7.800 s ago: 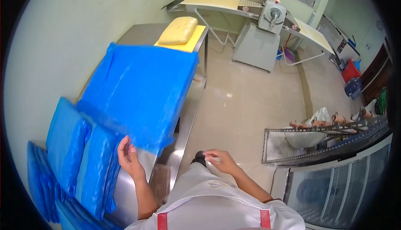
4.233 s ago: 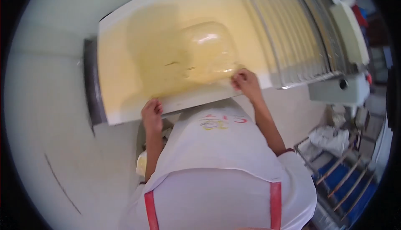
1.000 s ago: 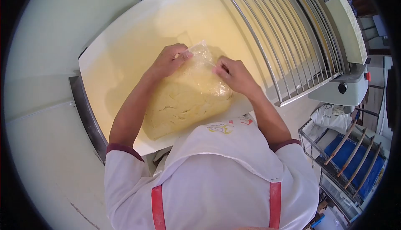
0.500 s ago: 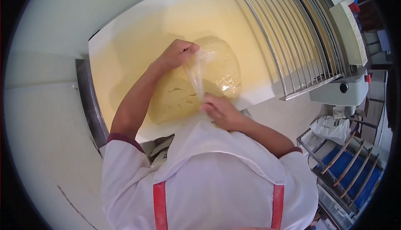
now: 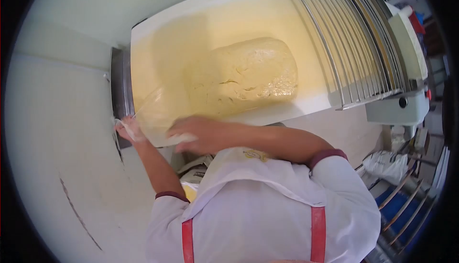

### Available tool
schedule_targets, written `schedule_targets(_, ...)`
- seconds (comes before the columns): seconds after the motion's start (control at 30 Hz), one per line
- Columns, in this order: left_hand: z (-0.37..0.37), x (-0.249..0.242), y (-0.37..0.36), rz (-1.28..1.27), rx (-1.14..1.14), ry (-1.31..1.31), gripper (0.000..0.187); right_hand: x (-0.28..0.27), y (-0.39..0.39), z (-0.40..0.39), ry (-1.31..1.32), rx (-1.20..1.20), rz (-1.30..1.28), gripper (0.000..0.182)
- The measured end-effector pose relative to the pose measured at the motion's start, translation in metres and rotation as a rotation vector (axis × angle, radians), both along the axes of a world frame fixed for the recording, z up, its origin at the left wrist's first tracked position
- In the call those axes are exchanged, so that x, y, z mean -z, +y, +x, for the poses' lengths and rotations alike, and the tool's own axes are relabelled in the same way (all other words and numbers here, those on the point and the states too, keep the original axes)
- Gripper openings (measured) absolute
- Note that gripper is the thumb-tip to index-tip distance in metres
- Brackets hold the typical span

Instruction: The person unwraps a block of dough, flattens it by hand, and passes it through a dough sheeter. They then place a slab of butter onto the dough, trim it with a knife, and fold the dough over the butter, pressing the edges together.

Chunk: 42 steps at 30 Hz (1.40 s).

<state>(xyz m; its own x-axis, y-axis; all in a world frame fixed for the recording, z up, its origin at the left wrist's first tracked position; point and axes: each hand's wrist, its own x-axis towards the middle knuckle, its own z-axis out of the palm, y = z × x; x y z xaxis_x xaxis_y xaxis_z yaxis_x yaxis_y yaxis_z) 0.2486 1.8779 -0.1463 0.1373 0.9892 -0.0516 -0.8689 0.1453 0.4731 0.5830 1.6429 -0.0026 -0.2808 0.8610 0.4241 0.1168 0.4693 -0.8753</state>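
A large slab of pale yellow dough [image 5: 258, 71] lies on the light work surface [image 5: 229, 0], its top shiny and slightly cracked. Clear plastic film [image 5: 160, 105] stretches over the surface from the dough's left side toward my hands. At the surface's left front corner, my left hand [image 5: 130, 128] grips the film's edge. My right hand [image 5: 198, 135], blurred, is closed on a bunched part of the film near the front edge, to the left of the dough.
A metal bar guard [image 5: 339, 48] slopes over the right side of the surface, beside a grey-green machine housing [image 5: 399, 110]. Farther right are a white plastic bag [image 5: 386, 165] and a rack with bars over something blue. A wall [image 5: 52, 119] stands on the left.
Both hands have moved left and down, pulling the film off the dough, which now lies uncovered. The whole view has shifted, so the table appears farther right.
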Motion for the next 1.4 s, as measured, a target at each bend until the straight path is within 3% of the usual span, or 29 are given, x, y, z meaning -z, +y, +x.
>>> schedule_targets(0.03, -0.037, 0.013, -0.010, -0.029, -0.125, 0.250, 0.039, 0.001, -0.014, 0.037, -0.044, 0.052, -0.195, 0.029)
schedule_targets(0.07, -0.067, 0.024, -0.018, -0.085, -0.270, 0.517, 0.039, -0.016, -0.032, 0.081, 0.091, 0.194, -0.462, 0.025)
schedule_targets(0.1, -0.072, 0.017, -0.030, -0.244, -0.428, 0.863, 0.035, 0.001, -0.044, 0.114, 0.048, 0.430, -0.252, 0.027)
schedule_targets(0.13, -0.074, 0.007, -0.038, -0.418, -0.567, 1.208, 0.031, 0.015, -0.049, 0.150, -0.260, 0.662, -0.194, 0.025)
schedule_targets(0.17, -0.061, -0.003, -0.044, -0.102, -0.745, 1.407, 0.026, 0.002, -0.055, 0.163, -0.533, 0.769, -0.038, 0.022)
schedule_targets(0.2, -0.028, -0.021, -0.051, 0.243, -0.905, 1.584, 0.025, 0.010, -0.058, 0.165, -0.547, 0.739, -0.022, 0.018)
schedule_targets(0.23, 0.049, -0.086, -0.082, 0.352, -0.607, 1.563, 0.028, 0.017, -0.056, 0.158, -0.591, 0.748, 0.007, 0.018)
schedule_targets(0.27, 0.112, -0.117, -0.106, 0.471, -0.304, 1.489, 0.028, 0.024, -0.052, 0.143, -0.631, 0.759, 0.032, 0.017)
schedule_targets(0.3, 0.138, -0.076, -0.105, 0.845, 0.000, 1.272, 0.035, 0.033, -0.049, 0.132, -0.669, 0.774, 0.062, 0.017)
schedule_targets(0.33, 0.217, -0.123, -0.150, 0.823, 0.183, 1.553, 0.042, 0.044, -0.048, 0.129, -0.684, 0.769, 0.024, 0.018)
schedule_targets(0.37, 0.257, -0.115, -0.167, 1.040, 0.172, 1.589, 0.046, 0.049, -0.045, 0.129, -0.731, 0.753, -0.017, 0.019)
schedule_targets(0.43, 0.296, -0.094, -0.175, 1.189, 0.178, 1.639, 0.035, 0.054, -0.043, 0.131, -0.826, 0.731, -0.104, 0.022)
schedule_targets(0.53, 0.302, -0.088, -0.173, 1.171, 0.205, 1.718, 0.025, 0.057, -0.044, 0.137, -0.882, 0.718, -0.097, 0.021)
schedule_targets(0.63, 0.311, -0.082, -0.175, 1.191, 0.076, 1.723, 0.011, 0.059, -0.051, 0.157, -0.536, 0.696, -0.008, 0.020)
schedule_targets(0.73, 0.300, -0.070, -0.168, 1.206, 0.137, 1.727, 0.007, 0.006, -0.088, 0.224, -0.293, 1.001, 0.051, 0.021)
schedule_targets(0.8, 0.287, -0.069, -0.171, 1.143, 0.148, 1.689, 0.026, -0.035, -0.133, 0.302, -0.418, 1.227, 0.075, 0.021)
schedule_targets(0.83, 0.294, -0.086, -0.177, 1.062, 0.094, 1.824, 0.037, -0.056, -0.160, 0.344, -0.509, 1.361, 0.128, 0.020)
schedule_targets(0.87, 0.288, -0.084, -0.169, 1.022, -0.017, 1.711, 0.040, -0.078, -0.189, 0.387, -0.599, 1.502, 0.156, 0.018)
schedule_targets(0.97, 0.271, -0.092, -0.152, 0.704, -0.167, 1.620, 0.034, -0.135, -0.269, 0.502, -0.832, 1.879, 0.033, 0.017)
schedule_targets(1.03, 0.255, -0.086, -0.150, 0.347, -0.188, 1.497, 0.034, -0.138, -0.315, 0.580, -1.001, 1.965, -0.204, 0.020)
schedule_targets(1.1, 0.223, -0.059, -0.142, 0.244, -0.278, 1.523, 0.038, -0.127, -0.351, 0.651, -0.661, 1.772, -0.491, 0.024)
schedule_targets(1.17, 0.180, -0.025, -0.148, 0.193, -0.266, 1.281, 0.034, -0.122, -0.353, 0.675, -0.346, 1.589, -0.660, 0.028)
schedule_targets(1.27, 0.139, -0.017, -0.172, -0.245, -0.155, 1.347, 0.029, -0.114, -0.337, 0.691, -0.002, 1.363, -0.793, 0.031)
schedule_targets(1.33, 0.143, -0.011, -0.185, -0.426, -0.129, 1.240, 0.026, -0.131, -0.319, 0.657, -0.198, 1.424, -0.829, 0.027)
schedule_targets(1.37, 0.136, -0.004, -0.197, -0.531, -0.146, 1.189, 0.025, -0.117, -0.339, 0.680, -0.431, 1.370, -0.747, 0.030)
schedule_targets(1.4, 0.108, 0.016, -0.201, -0.564, 0.019, 1.148, 0.024, -0.102, -0.359, 0.704, -0.679, 1.328, -0.648, 0.033)
